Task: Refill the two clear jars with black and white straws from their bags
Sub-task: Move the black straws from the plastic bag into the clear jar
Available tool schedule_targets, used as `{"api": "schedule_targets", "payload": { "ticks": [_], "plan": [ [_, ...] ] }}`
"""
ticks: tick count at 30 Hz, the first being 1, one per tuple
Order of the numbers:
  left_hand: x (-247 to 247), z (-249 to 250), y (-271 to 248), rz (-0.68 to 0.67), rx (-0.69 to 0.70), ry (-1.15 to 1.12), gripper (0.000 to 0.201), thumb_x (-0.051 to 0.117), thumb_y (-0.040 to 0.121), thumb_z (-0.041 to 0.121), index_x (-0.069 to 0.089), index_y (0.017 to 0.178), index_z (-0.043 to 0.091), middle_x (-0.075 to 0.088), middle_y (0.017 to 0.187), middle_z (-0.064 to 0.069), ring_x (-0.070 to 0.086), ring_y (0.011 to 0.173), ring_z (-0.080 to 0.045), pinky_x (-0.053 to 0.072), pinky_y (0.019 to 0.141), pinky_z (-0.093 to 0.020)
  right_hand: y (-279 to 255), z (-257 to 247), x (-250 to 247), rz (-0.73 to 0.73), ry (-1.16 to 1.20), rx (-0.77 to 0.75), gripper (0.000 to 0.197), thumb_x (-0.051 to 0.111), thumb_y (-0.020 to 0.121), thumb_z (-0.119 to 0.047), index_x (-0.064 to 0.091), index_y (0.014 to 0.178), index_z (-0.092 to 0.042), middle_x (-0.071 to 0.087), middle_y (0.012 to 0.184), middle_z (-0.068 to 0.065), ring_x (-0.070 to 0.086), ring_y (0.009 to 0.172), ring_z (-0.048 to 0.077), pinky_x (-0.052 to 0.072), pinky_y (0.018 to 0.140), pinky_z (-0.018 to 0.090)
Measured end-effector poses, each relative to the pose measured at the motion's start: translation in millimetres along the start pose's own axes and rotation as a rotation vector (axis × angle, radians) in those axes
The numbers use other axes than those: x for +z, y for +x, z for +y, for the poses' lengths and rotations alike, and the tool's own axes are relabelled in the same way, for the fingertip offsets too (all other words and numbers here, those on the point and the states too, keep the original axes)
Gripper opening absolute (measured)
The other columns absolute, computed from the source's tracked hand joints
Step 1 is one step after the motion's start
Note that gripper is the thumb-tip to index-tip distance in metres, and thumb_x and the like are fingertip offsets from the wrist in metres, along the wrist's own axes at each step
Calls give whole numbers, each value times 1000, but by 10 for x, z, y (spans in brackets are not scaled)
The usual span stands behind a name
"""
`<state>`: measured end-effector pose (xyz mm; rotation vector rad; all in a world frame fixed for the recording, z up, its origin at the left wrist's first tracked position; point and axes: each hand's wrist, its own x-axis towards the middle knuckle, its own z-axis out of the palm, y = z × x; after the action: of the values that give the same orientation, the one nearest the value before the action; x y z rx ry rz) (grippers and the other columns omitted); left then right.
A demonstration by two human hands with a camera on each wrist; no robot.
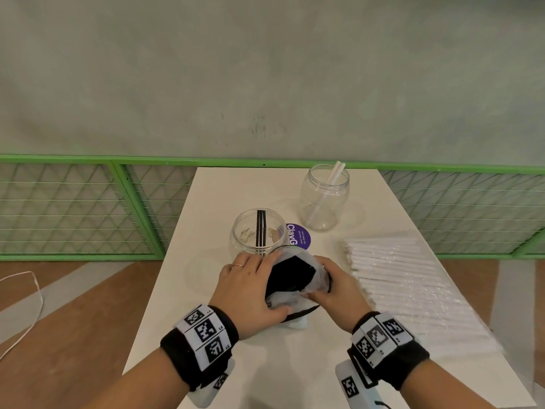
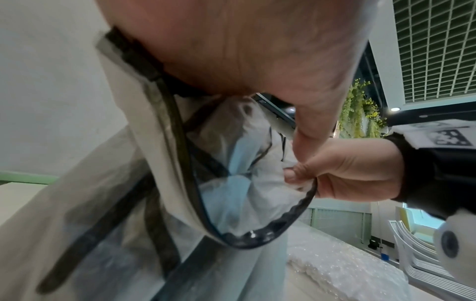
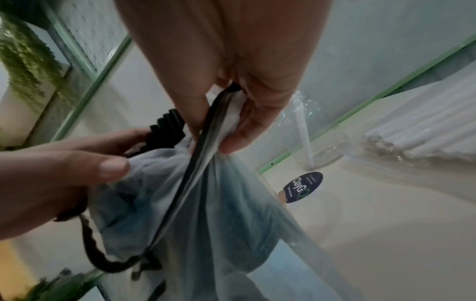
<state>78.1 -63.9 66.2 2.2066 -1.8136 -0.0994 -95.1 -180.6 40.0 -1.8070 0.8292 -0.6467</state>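
Bag of black straws [image 1: 295,278], lower centre of frame, mouth being opened: left hand [image 1: 250,293] clasps its side, right hand [image 1: 336,290] pinches the rim. Near jar [image 1: 259,231], above; white-straw jar [image 1: 324,199] and white straws [image 1: 407,278], right. Next, likely: draw straws out.

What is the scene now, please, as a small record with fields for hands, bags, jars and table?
left hand: left hand grips the translucent plastic bag of black straws
right hand: right hand pinches the same bag's rim
other bag: clear plastic bag of white straws lies on the table, right of the hands
near jar: clear jar holds a few black straws
far jar: clear jar holds two white straws
table: white table with a round purple sticker
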Motion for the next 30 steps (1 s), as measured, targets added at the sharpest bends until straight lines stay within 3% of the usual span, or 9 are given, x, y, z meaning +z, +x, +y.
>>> {"api": "schedule_targets", "payload": {
  "ticks": [2,7,11,17,22,24,26,28,30],
  "plan": [
    [21,-5,8,7,-12,-21,97,43,64,77,15,146,35,47,122,10,36,118,-17,37,94,-36,-7,-19,23,-16,0,15,49,75,74,-13,55,114,-35,69,99,-9,64,92,4,52,78,21],
    [53,-11,21,4,-25,-47,100,38,63,85,9,146,37,45,124,12,34,120,-13,35,97,-33,7,-80,64,-43,84,58,57,56,78,9,53,119,-30,69,101,3,64,97,24,53,82,36],
    [75,14,27,31,-76,-75,100,37,62,87,12,144,37,46,124,13,34,121,-13,36,98,-33,12,-170,74,-135,225,103,67,51,71,10,53,119,-37,68,109,7,64,103,23,52,89,41],
    [73,33,28,33,-92,-83,88,36,67,73,19,144,34,48,124,10,36,119,-16,37,96,-33,-5,-187,90,-204,364,131,71,48,64,8,50,124,-29,64,117,10,61,111,25,50,94,43],
    [32,-60,25,23,-50,-139,78,26,73,60,23,145,31,50,120,9,36,117,-15,37,96,-32,24,-204,87,-171,276,96,63,47,68,-1,52,125,-27,63,121,1,58,116,18,49,97,37],
    [7,-117,29,11,-26,-176,77,23,73,59,25,145,31,52,118,8,36,115,-15,37,96,-32,29,-238,90,-142,265,104,58,53,66,-18,53,122,-32,58,125,1,54,118,14,46,100,35],
    [0,-156,40,3,-9,-201,76,23,74,59,29,144,30,53,119,7,37,116,-16,37,96,-33,37,-273,95,-135,132,89,70,66,62,-35,41,127,-40,43,132,-6,44,123,4,38,105,28],
    [8,-172,53,7,-8,-242,76,24,74,59,33,143,28,54,121,6,38,117,-17,36,98,-33,62,-323,125,-232,36,27,94,81,64,-30,22,136,-42,36,131,-24,35,123,-13,31,103,13],
    [15,-180,66,-2,-15,-271,76,25,74,60,35,142,28,53,123,5,38,118,-17,35,100,-32,116,-319,157,-328,-19,-21,102,86,65,-16,19,136,-44,42,126,-35,40,118,-19,33,96,5]
  ]
}}
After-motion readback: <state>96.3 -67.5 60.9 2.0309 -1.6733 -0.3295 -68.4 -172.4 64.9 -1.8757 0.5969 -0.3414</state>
